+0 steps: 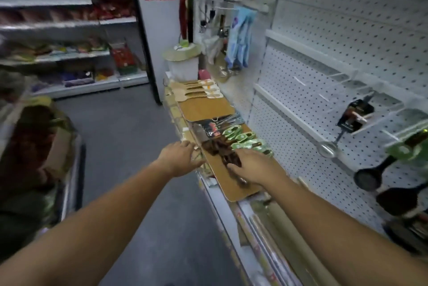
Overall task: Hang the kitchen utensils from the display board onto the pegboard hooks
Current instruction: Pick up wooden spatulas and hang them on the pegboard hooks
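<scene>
- My right hand lies on the dark utensils on the board — blur hides its fingers, so I cannot tell whether they grip.
- My left hand is relaxed at the board's left edge, holding nothing.
- The pegboard stands to the right — a ladle hangs there.
</scene>
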`<state>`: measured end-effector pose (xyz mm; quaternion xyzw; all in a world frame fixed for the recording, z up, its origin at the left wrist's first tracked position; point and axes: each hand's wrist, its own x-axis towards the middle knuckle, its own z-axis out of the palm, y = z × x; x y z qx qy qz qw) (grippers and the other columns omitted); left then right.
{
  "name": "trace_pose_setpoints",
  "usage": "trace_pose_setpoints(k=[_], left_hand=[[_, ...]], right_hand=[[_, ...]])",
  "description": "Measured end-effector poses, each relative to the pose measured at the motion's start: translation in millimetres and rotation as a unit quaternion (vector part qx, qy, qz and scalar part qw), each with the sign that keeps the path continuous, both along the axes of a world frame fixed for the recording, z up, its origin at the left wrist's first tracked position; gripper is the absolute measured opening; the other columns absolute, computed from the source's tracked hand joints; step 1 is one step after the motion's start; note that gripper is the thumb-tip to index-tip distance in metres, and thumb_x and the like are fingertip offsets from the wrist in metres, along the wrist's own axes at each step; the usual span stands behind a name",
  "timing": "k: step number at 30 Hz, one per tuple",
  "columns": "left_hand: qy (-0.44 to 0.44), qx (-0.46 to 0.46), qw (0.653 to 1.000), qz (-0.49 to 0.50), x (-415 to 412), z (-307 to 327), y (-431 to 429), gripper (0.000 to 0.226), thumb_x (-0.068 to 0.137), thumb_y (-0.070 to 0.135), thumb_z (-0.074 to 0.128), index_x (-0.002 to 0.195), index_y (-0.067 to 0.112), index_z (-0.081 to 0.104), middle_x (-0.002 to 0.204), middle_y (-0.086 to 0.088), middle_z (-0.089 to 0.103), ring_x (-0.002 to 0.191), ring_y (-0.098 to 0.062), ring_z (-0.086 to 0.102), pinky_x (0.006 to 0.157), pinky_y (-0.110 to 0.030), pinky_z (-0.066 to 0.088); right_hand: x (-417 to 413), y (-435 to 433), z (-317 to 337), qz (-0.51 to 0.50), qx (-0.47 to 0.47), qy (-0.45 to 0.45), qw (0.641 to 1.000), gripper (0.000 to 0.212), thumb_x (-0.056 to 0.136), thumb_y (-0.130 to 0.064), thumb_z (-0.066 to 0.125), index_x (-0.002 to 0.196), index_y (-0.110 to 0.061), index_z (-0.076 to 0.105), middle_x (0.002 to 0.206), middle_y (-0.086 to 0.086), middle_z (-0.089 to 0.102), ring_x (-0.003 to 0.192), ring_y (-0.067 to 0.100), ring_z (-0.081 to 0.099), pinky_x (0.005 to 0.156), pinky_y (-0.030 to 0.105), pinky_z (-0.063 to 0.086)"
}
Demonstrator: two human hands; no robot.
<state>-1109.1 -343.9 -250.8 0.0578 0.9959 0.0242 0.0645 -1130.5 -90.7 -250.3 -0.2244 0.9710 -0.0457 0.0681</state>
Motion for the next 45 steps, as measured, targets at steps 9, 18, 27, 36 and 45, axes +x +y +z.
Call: trace_pose_setpoints(k=[9, 18, 27, 36, 45], left_hand=[[-0.025, -0.013, 0.997, 0.071, -69, -7, -195, 0.084, 0.088, 0.075, 0.034, 0.149, 0.017, 0.033, 0.155, -0.004, 0.037, 0.140, -0.025, 0.037, 0.116, -0.039, 0.030], [-0.058, -0.015, 0.996, 0.071, -182, -21, -276, 0.087, 0.088, 0.076, 0.031, 0.149, 0.014, 0.036, 0.154, -0.006, 0.038, 0.139, -0.026, 0.037, 0.116, -0.040, 0.031], [-0.092, -0.023, 0.992, 0.078, -353, -32, -310, 0.088, 0.086, 0.078, 0.032, 0.149, 0.016, 0.035, 0.153, -0.006, 0.039, 0.139, -0.027, 0.038, 0.115, -0.042, 0.032], [-0.112, -0.050, 0.992, 0.041, -483, -32, -324, 0.083, 0.089, 0.074, 0.033, 0.148, 0.015, 0.036, 0.152, -0.006, 0.041, 0.137, -0.027, 0.040, 0.114, -0.040, 0.032], [-0.110, -0.034, 0.993, -0.039, -611, -65, -367, 0.082, 0.087, 0.076, 0.032, 0.143, 0.017, 0.042, 0.146, -0.006, 0.048, 0.132, -0.027, 0.047, 0.109, -0.041, 0.039]], right_hand=[[-111, -198, -7, 0.056, 0.002, -0.018, 0.998, 0.058, 0.094, -0.063, 0.040, 0.124, -0.015, 0.053, 0.117, 0.012, 0.064, 0.106, 0.032, 0.062, 0.080, 0.037, 0.046], [-234, -286, -24, 0.064, 0.018, -0.026, 0.997, 0.076, 0.087, -0.073, 0.035, 0.142, -0.021, 0.044, 0.137, 0.008, 0.058, 0.125, 0.029, 0.054, 0.104, 0.045, 0.044], [-397, -321, -51, 0.036, 0.014, -0.067, 0.997, 0.080, 0.092, -0.074, 0.031, 0.153, -0.021, 0.031, 0.155, 0.006, 0.041, 0.140, 0.028, 0.041, 0.114, 0.046, 0.035], [-512, -350, -52, 0.017, 0.017, -0.089, 0.996, 0.074, 0.094, -0.068, 0.037, 0.146, -0.015, 0.040, 0.148, 0.008, 0.048, 0.134, 0.027, 0.046, 0.111, 0.044, 0.038], [-606, -389, -80, -0.044, 0.029, -0.117, 0.992, 0.075, 0.093, -0.068, 0.038, 0.147, -0.015, 0.039, 0.149, 0.009, 0.046, 0.135, 0.029, 0.043, 0.111, 0.041, 0.035]])
